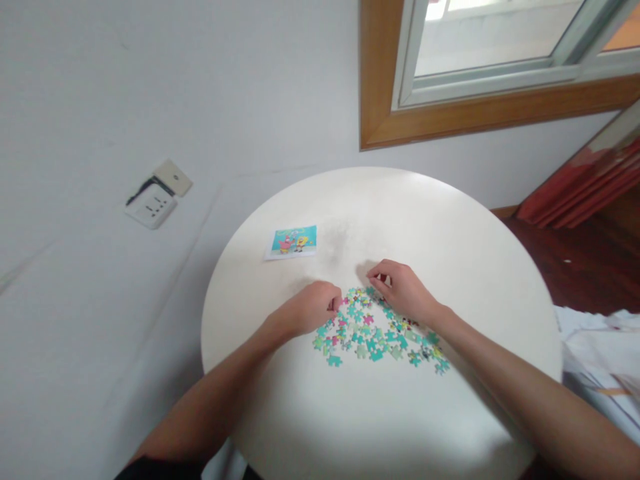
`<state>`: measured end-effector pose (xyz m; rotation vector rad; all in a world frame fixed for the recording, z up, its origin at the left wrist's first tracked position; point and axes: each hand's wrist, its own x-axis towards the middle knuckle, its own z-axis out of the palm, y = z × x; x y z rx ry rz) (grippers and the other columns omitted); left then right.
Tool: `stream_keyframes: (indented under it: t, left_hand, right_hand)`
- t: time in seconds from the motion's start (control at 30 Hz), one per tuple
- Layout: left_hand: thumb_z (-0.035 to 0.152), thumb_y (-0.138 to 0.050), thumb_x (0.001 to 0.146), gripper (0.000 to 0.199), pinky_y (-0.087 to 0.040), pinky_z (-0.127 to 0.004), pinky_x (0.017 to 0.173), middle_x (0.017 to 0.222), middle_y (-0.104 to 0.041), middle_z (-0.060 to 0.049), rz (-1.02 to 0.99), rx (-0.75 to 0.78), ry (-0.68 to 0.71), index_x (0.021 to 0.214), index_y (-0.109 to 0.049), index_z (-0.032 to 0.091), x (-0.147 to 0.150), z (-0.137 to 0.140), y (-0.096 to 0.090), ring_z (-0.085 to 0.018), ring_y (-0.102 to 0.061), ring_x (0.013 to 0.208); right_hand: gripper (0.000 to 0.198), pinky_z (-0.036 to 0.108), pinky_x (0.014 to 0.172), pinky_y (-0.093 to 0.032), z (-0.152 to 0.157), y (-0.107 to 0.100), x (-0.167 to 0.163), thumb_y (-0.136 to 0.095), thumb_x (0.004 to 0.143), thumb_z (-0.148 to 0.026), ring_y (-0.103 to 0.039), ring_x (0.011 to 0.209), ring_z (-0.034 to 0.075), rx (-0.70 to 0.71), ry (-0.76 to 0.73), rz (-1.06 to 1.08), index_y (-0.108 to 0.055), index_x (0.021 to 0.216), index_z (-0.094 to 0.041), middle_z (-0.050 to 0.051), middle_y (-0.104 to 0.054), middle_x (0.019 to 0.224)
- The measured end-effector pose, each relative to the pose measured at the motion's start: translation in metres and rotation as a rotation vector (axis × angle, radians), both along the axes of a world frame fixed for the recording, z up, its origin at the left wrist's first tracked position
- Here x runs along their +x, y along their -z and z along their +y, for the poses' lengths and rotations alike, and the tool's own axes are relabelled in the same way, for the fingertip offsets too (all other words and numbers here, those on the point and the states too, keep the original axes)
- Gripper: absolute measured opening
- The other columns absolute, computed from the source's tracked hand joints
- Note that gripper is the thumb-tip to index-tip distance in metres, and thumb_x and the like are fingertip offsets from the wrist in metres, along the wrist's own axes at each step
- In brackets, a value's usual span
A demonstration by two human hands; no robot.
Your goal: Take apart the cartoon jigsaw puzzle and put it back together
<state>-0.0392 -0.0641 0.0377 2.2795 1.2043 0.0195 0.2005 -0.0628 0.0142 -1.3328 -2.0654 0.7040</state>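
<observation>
The loose puzzle pieces [376, 356], mostly teal and pale green with some pink and yellow, lie in a scattered cluster on the round white table [465, 233], between and below the two hands. The left hand [316, 307] rests at the cluster's left edge with fingers curled inward, and the right hand [403, 290] sits at its upper right with thumb and forefinger bent toward each other; whether either grips a piece cannot be determined. A printed picture card [294, 242] lies beyond the left hand, near the wall [260, 87].
</observation>
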Motion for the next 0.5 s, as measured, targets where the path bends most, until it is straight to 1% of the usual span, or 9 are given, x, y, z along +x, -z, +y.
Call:
stream_keyframes:
  t: [0.1,0.17,0.2,0.27,0.3,0.37,0.4,0.43,0.5]
  left_hand:
    - [0.012,-0.062,0.073,0.007,-0.038,-0.023,0.058,0.064,-0.063,0.001,-0.104,-0.059,-0.079,0.069,-0.065,0.017,0.001,0.004,-0.004,-0.014,-0.057,0.061]
    - [0.017,-0.066,0.076,0.003,-0.042,-0.023,0.062,0.068,-0.066,0.0,-0.274,-0.046,-0.181,0.073,-0.066,0.016,0.007,0.007,-0.007,-0.014,-0.06,0.065]
    - [0.02,-0.068,0.077,0.005,-0.045,-0.023,0.064,0.07,-0.067,0.0,-0.373,-0.038,-0.24,0.075,-0.066,0.016,0.011,0.008,-0.007,-0.014,-0.062,0.067]
    - [0.024,-0.07,0.078,0.009,-0.048,-0.024,0.068,0.074,-0.069,-0.002,-0.548,-0.039,-0.336,0.078,-0.067,0.015,0.021,0.01,-0.004,-0.015,-0.064,0.071]
    - [0.025,-0.07,0.079,0.011,-0.049,-0.025,0.068,0.076,-0.07,-0.002,-0.611,-0.055,-0.361,0.079,-0.066,0.015,0.026,0.01,-0.001,-0.015,-0.065,0.072]
    - [0.026,-0.069,0.081,0.012,-0.051,-0.026,0.071,0.08,-0.071,-0.004,-0.678,-0.069,-0.37,0.083,-0.067,0.014,0.033,0.012,0.007,-0.016,-0.066,0.074]
    - [0.026,-0.067,0.084,0.012,-0.052,-0.027,0.074,0.083,-0.072,-0.004,-0.676,-0.045,-0.355,0.086,-0.068,0.015,0.036,0.013,0.01,-0.016,-0.066,0.076]
    - [0.026,-0.064,0.087,0.012,-0.052,-0.029,0.078,0.087,-0.072,-0.004,-0.648,0.008,-0.323,0.089,-0.069,0.015,0.037,0.014,0.014,-0.017,-0.066,0.08]
    - [0.023,-0.058,0.092,0.014,-0.049,-0.034,0.09,0.097,-0.073,-0.005,-0.529,0.16,-0.209,0.096,-0.071,0.017,0.038,0.016,0.02,-0.018,-0.065,0.091]
  right_hand:
    - [0.009,0.027,0.07,-0.044,-0.008,-0.002,-0.01,-0.062,0.088,-0.021,-0.059,0.073,0.015,-0.063,-0.056,0.099,-0.071,0.09,-0.019,0.004,-0.069,0.084]
    - [0.009,0.026,0.067,-0.044,-0.012,-0.001,-0.018,-0.067,0.085,-0.025,-0.058,0.071,0.014,-0.142,-0.096,0.212,-0.071,0.089,-0.019,0.002,-0.068,0.08]
    - [0.01,0.025,0.065,-0.044,-0.013,0.0,-0.021,-0.068,0.084,-0.027,-0.058,0.068,0.014,-0.188,-0.102,0.286,-0.07,0.088,-0.018,0.001,-0.067,0.077]
    - [0.015,0.025,0.059,-0.043,-0.012,0.002,-0.026,-0.068,0.083,-0.032,-0.055,0.062,0.012,-0.26,-0.061,0.439,-0.068,0.082,-0.017,0.0,-0.064,0.069]
    - [0.019,0.024,0.056,-0.042,-0.01,0.003,-0.026,-0.068,0.083,-0.035,-0.053,0.059,0.012,-0.276,-0.022,0.502,-0.067,0.079,-0.017,-0.001,-0.062,0.066]
    - [0.024,0.024,0.054,-0.04,0.0,0.006,-0.022,-0.068,0.082,-0.039,-0.051,0.056,0.012,-0.271,0.052,0.582,-0.066,0.075,-0.016,0.0,-0.061,0.063]
    - [0.025,0.025,0.054,-0.04,0.007,0.007,-0.018,-0.068,0.081,-0.04,-0.051,0.056,0.012,-0.255,0.079,0.595,-0.066,0.074,-0.016,0.0,-0.062,0.063]
    - [0.025,0.025,0.054,-0.04,0.016,0.009,-0.013,-0.069,0.079,-0.04,-0.052,0.057,0.012,-0.236,0.099,0.593,-0.066,0.073,-0.016,0.001,-0.062,0.063]
    - [0.023,0.025,0.055,-0.041,0.032,0.014,-0.002,-0.07,0.076,-0.037,-0.053,0.057,0.012,-0.2,0.134,0.566,-0.064,0.071,-0.016,0.001,-0.062,0.062]
